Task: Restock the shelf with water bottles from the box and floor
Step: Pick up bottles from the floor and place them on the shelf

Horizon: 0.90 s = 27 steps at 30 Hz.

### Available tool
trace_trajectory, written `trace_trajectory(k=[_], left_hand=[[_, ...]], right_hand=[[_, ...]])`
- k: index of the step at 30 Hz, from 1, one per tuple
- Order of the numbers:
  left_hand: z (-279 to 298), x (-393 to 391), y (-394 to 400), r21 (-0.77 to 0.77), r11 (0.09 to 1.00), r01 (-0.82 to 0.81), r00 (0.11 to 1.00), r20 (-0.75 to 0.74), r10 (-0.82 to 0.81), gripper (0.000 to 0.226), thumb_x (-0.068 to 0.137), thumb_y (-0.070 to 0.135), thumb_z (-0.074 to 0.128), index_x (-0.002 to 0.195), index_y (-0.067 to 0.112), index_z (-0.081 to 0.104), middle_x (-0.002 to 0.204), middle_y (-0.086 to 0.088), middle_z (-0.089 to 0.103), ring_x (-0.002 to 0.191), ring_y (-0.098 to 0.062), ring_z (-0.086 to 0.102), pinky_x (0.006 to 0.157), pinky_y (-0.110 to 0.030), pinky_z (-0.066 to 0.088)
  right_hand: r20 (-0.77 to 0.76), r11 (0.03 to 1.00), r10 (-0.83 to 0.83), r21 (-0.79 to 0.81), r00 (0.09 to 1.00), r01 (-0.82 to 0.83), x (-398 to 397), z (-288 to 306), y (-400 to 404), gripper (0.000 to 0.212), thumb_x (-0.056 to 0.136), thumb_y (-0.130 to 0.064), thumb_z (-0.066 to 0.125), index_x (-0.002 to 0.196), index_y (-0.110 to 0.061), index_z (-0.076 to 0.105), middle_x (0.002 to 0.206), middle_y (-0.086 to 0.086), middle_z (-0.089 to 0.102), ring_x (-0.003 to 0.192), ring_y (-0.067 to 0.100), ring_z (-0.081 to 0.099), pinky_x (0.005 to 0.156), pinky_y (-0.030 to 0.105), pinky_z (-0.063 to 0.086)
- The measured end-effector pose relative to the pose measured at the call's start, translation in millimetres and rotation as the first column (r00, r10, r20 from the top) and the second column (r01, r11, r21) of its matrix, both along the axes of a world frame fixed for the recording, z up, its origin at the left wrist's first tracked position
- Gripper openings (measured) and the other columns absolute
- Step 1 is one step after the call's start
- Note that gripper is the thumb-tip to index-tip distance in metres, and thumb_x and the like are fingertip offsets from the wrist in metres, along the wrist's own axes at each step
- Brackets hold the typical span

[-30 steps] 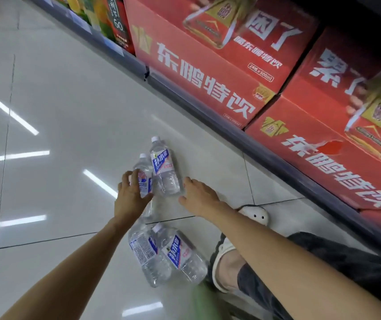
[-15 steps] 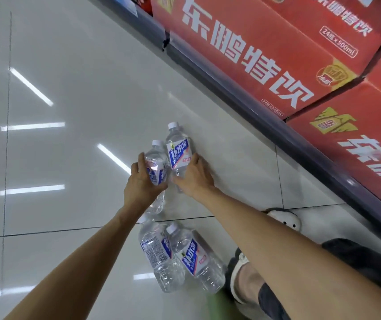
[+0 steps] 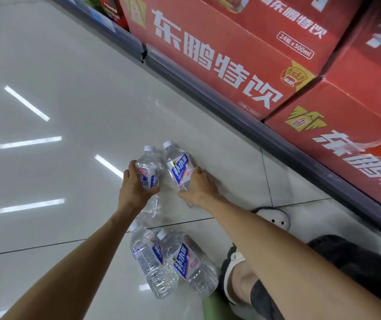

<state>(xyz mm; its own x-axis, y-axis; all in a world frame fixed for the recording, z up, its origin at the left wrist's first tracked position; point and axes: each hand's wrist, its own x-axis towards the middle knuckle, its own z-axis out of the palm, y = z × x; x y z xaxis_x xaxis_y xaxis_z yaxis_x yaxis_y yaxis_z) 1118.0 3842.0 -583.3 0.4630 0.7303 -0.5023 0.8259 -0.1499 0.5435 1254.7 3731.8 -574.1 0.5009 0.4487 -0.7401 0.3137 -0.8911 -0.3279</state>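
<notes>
Several clear water bottles with blue and white labels and white caps lie on the glossy tiled floor. My left hand point(image 3: 136, 183) grips the left far bottle point(image 3: 149, 162) around its label. My right hand point(image 3: 198, 188) curls round the right far bottle point(image 3: 178, 167) beside it. Two more bottles lie closer to me, side by side: a left near bottle point(image 3: 149, 257) and a right near bottle point(image 3: 188, 262).
Red drink cartons point(image 3: 231, 54) with white lettering fill the bottom shelf along the right, behind a dark shelf rail point(image 3: 208, 88). My foot in a white shoe point(image 3: 275, 218) and a dark trouser leg sit at lower right. Pale floor tiles point(image 3: 69, 88) stretch to the left.
My right hand has moved from open floor onto the right far bottle and closed round it. My left hand has kept its hold on the left far bottle. The two far bottles now lie slightly apart.
</notes>
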Motion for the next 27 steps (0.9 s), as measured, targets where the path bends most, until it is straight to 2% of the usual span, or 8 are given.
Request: trace_trajectory(k=[5,10,15,19,23,27], left_hand=[[19,17,-15,0.008,1.0,0.03,0.998,0.053,-0.03,0.091,0.069,0.019,0.083,0.141,0.012,0.028,0.131,-0.016,0.046,0.11,-0.031,0.054,0.081,-0.035,0.046],[53,37,-29,0.034,0.996,0.076,0.989,0.121,-0.08,0.094,0.069,0.02,0.084,0.144,0.013,0.026,0.135,-0.016,0.045,0.113,-0.031,0.053,0.084,-0.035,0.045],[97,59,-39,0.087,0.989,0.119,0.967,0.216,-0.135,0.091,0.069,0.02,0.084,0.142,0.012,0.03,0.135,-0.016,0.047,0.117,-0.032,0.051,0.093,-0.043,0.047],[134,74,-47,0.149,0.978,0.147,0.94,0.286,-0.185,0.088,0.067,0.022,0.085,0.139,0.013,0.034,0.132,-0.013,0.051,0.114,-0.03,0.054,0.092,-0.047,0.05],[172,84,-57,0.219,0.962,0.161,0.896,0.377,-0.236,0.086,0.064,0.019,0.087,0.134,0.012,0.038,0.125,-0.012,0.053,0.107,-0.029,0.056,0.086,-0.04,0.051],[211,89,-70,0.287,0.942,0.174,0.846,0.446,-0.292,0.087,0.063,0.019,0.088,0.135,0.014,0.038,0.123,-0.011,0.055,0.106,-0.026,0.058,0.086,-0.038,0.052]], right_hand=[[0.011,0.998,-0.055,0.039,0.998,0.054,10,20,-31,0.078,0.071,-0.034,0.079,0.13,-0.007,0.036,0.126,0.01,0.055,0.111,0.031,0.057,0.089,0.038,0.051],[0.038,0.991,-0.101,0.091,0.994,0.098,29,58,-60,0.085,0.07,-0.036,0.08,0.136,-0.01,0.033,0.125,0.01,0.055,0.111,0.029,0.057,0.092,0.038,0.051],[0.088,0.977,-0.139,0.172,0.986,0.123,48,109,-81,0.091,0.068,-0.036,0.079,0.142,-0.017,0.028,0.122,0.007,0.056,0.107,0.027,0.058,0.09,0.04,0.053],[0.125,0.958,-0.174,0.252,0.977,0.138,59,152,-100,0.081,0.068,-0.035,0.081,0.133,-0.017,0.036,0.119,0.004,0.056,0.105,0.024,0.058,0.085,0.035,0.052],[0.214,0.945,-0.182,0.307,0.96,0.111,65,195,-121,0.069,0.066,-0.036,0.079,0.12,-0.016,0.04,0.111,0.004,0.059,0.1,0.026,0.061,0.074,0.031,0.051],[0.252,0.922,-0.192,0.376,0.949,0.086,69,238,-145,0.071,0.068,-0.028,0.078,0.124,-0.013,0.038,0.107,0.005,0.059,0.094,0.025,0.062,0.074,0.034,0.054]])
